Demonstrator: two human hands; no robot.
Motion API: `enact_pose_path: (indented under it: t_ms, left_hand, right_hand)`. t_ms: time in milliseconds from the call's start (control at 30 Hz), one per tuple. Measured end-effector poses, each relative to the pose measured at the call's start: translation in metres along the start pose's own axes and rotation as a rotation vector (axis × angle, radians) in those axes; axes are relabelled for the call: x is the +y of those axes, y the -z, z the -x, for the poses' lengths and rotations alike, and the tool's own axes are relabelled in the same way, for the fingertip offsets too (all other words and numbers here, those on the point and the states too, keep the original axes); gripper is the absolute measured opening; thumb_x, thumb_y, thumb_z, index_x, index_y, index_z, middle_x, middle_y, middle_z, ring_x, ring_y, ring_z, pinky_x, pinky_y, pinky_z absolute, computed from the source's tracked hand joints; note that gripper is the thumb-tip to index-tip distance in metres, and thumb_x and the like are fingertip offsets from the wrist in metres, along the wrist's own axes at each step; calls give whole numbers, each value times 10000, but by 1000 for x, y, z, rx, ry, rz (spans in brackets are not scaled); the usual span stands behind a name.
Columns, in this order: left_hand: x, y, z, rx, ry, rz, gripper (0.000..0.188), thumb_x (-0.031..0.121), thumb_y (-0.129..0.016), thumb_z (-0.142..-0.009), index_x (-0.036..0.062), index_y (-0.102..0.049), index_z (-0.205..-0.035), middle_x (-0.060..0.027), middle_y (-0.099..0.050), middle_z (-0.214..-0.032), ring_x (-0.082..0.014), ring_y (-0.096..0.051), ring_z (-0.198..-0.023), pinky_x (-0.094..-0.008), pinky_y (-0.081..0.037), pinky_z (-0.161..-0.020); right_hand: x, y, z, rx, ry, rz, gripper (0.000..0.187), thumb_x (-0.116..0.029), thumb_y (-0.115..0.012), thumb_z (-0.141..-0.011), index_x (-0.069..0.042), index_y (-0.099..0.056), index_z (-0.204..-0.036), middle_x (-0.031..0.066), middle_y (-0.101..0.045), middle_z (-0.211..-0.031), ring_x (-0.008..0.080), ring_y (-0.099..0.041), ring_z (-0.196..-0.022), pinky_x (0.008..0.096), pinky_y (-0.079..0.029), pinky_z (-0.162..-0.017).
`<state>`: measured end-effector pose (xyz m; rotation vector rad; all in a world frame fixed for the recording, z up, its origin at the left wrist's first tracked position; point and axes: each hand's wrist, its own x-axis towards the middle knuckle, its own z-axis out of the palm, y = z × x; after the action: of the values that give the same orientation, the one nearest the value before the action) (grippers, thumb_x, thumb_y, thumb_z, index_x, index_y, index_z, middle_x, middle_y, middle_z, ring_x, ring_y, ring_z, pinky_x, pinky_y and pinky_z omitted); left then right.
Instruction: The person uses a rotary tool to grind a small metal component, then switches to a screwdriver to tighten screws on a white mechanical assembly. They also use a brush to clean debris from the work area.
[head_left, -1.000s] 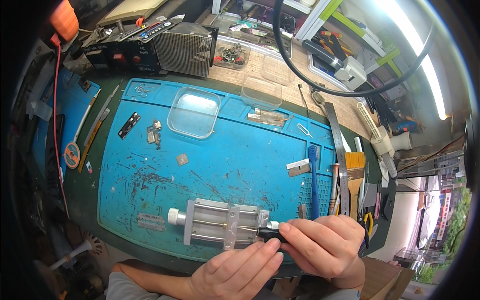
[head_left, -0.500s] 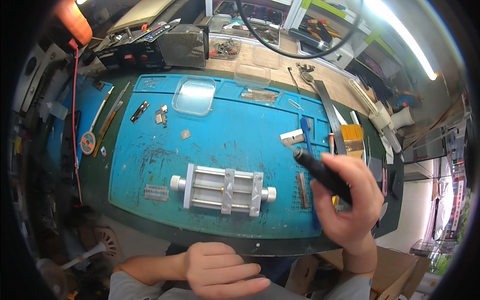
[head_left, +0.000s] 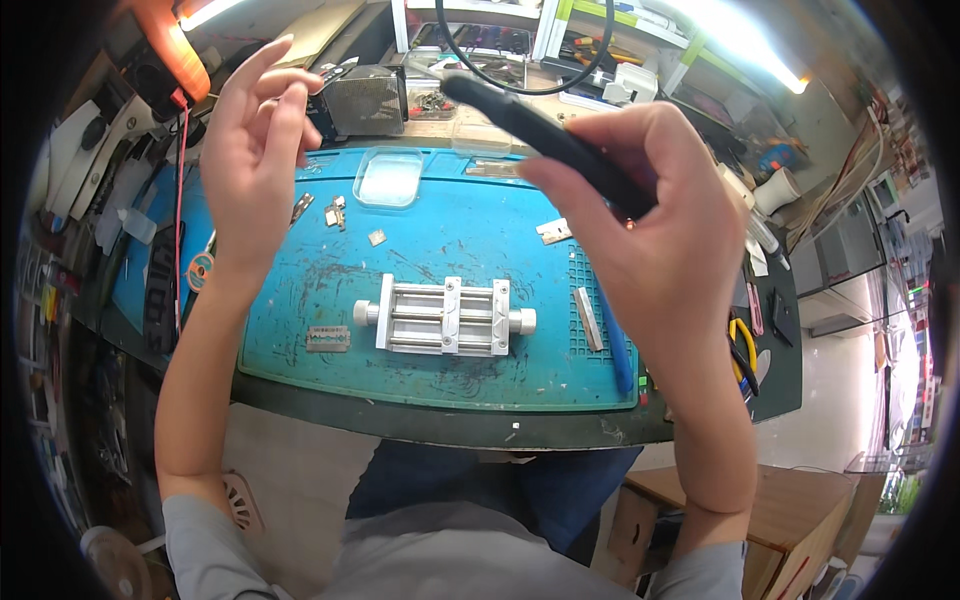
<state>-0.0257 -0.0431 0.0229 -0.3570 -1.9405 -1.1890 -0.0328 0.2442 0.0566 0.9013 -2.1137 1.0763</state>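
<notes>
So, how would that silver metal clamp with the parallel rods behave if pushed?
The clamp probably wouldn't roll or tip, since it lies low and flat on the blue rectangular mat. Its all-metal look suggests it's stiff, and perhaps heavy for its size.

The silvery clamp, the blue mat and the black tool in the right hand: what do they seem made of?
Silvery clamp: looks like bare metal, satin, from its grey shine and slim bright rods.
Blue mat: probably rubber or silicone, matt and scuffed, with moulded recesses.
Black tool: handle perhaps plastic or rubber, smooth, with a dull sheen.
</notes>
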Motion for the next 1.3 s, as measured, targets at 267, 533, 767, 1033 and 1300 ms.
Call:
enact_pose_path:
  t_ms: [267,533,767,1033,1300]
  left_hand:
    - [-19,-19,19,-48,74,60,423,47,-541,-1028,6,-473,-1443,-74,-682,-1108,-54,-583,-744,-198,-481,-656]
    - [-13,-15,25,-109,-43,-114,376,99,-587,-1037,23,-542,-1403,-70,-687,-1081,-69,-599,-766,-209,-500,-682]
    - [2,-12,26,-334,32,-40,406,271,-538,-1079,-20,-592,-1357,-77,-667,-1066,-104,-604,-817,-238,-488,-724]
    - [65,-41,43,-340,338,472,465,304,-552,-1078,-29,-559,-1403,-89,-671,-1212,-139,-622,-1068,-304,-490,-959]
    - [67,28,62,-211,582,442,260,199,-510,-1086,-4,-605,-1217,-31,-631,-967,-100,-629,-788,-252,-512,-737]
  right_hand:
    - [20,-22,21,63,109,56,296,-138,-891,-785,-39,-706,-994,61,-731,-870,134,-709,-735,254,-557,-672]
    - [27,-23,25,106,58,7,324,-107,-879,-796,-21,-684,-1040,71,-724,-908,140,-725,-809,266,-584,-748]
    - [14,-23,22,13,-167,-248,242,-77,-780,-890,4,-679,-1095,69,-715,-949,112,-689,-845,243,-547,-771]
    - [-24,-34,30,-78,-193,-385,293,-72,-747,-911,4,-689,-1189,99,-726,-1015,129,-703,-848,259,-565,-737]
    - [-31,11,95,-117,-32,186,324,-202,-801,-866,-34,-718,-1130,128,-719,-999,291,-695,-857,374,-571,-746]
